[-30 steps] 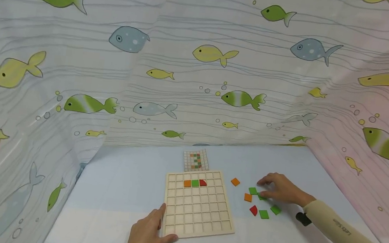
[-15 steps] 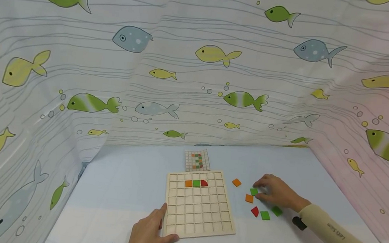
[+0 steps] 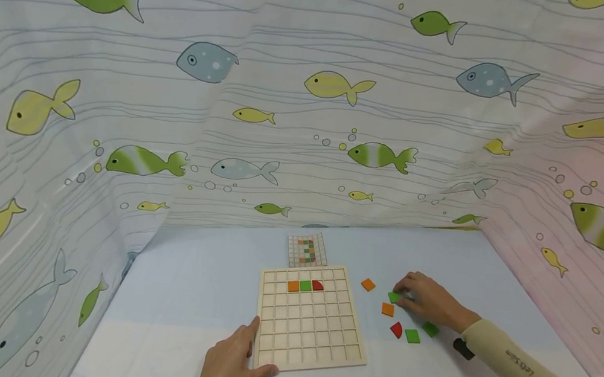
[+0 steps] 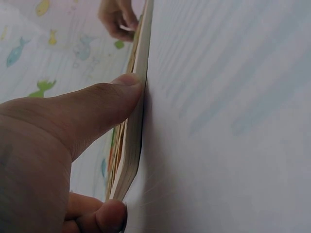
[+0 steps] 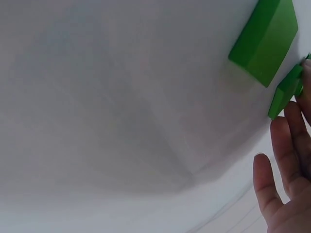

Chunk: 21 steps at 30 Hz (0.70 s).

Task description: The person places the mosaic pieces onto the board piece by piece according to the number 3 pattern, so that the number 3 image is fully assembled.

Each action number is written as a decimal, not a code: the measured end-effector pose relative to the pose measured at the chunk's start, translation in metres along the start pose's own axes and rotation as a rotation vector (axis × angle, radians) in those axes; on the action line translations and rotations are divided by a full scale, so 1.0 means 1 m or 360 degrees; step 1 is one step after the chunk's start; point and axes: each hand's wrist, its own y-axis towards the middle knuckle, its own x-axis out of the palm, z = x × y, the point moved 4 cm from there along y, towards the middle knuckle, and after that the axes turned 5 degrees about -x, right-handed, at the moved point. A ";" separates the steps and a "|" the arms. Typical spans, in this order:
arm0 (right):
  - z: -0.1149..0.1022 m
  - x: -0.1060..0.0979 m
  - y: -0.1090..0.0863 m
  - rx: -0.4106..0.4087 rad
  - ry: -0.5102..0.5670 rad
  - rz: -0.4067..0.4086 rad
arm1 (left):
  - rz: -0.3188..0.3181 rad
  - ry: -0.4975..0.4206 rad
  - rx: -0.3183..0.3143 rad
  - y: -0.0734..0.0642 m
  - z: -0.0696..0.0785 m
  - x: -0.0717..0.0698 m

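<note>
A square wooden grid board lies on the table. In its upper part sit an orange square tile, a green square tile and a red quarter-round tile in a row. My left hand holds the board's near left corner, thumb along the front edge and fingers at the left side. To the right of the board, my right hand pinches at a loose green tile, thumb and fingertips right at it. Another green tile lies beneath the fingers, hidden in the head view.
Two orange tiles, a red quarter-round tile and two green tiles lie loose around the right hand. Behind the board lies a small pattern card. Fish-printed cloth walls in the back and sides.
My right hand has moved a little left over the green tiles, its fingers closing at the leftmost one. The left hand stays at the board's corner. The view shifted slightly.
</note>
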 end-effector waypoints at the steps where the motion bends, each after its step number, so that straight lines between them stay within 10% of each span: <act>1: 0.000 0.000 0.000 -0.0001 -0.0001 -0.0002 | -0.0001 -0.0003 -0.0001 0.000 0.000 0.000; 21: -0.002 -0.010 0.016 0.0109 0.0222 0.0047 | 0.0000 -0.0053 -0.0003 0.001 0.002 0.000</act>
